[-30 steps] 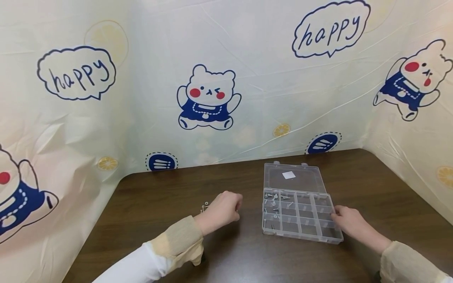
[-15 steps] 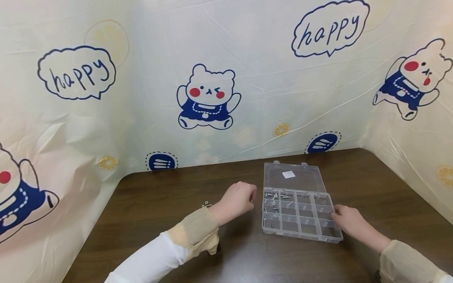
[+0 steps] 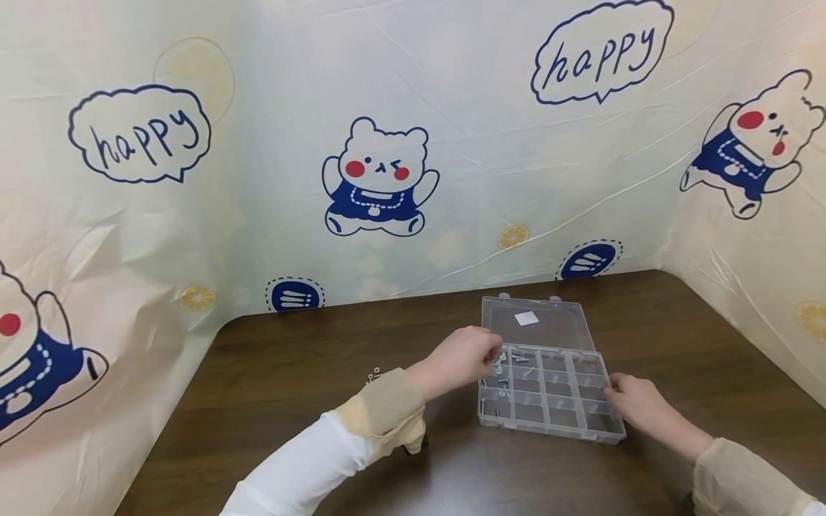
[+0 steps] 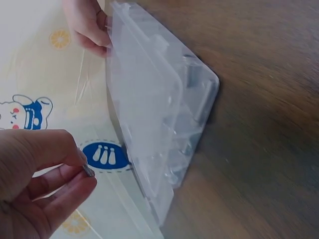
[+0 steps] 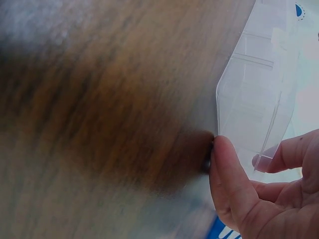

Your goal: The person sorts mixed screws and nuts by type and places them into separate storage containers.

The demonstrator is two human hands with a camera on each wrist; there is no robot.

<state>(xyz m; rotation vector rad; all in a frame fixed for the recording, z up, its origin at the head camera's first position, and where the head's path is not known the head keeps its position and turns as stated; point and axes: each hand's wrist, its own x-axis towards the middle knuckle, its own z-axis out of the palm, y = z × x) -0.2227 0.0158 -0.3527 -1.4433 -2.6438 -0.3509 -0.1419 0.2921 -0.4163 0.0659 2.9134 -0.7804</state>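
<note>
My left hand (image 3: 455, 360) is at the back left corner of a clear plastic compartment box (image 3: 551, 429). Between thumb and fingers it pinches a small silver screw (image 4: 88, 171), mostly covered by the fingertips. The box stands open with its clear lid (image 3: 561, 324) laid back on the table. Several screws (image 3: 520, 358) and other small metal pieces lie in the left-hand compartments. At the right wall, my right hand (image 3: 635, 406) grips the box, thumb and fingers on either side of that wall in the right wrist view.
A few small metal nuts and screws (image 3: 374, 373) lie on the brown wooden table (image 3: 290, 358), partly behind the left sleeve. A white paper square (image 3: 525, 318) is on the lid. A printed cloth (image 3: 387, 265) hangs round the table's back and sides.
My left hand has moved right from the loose pieces on the table to the box's back left compartments. The right hand and the box have stayed in place.
</note>
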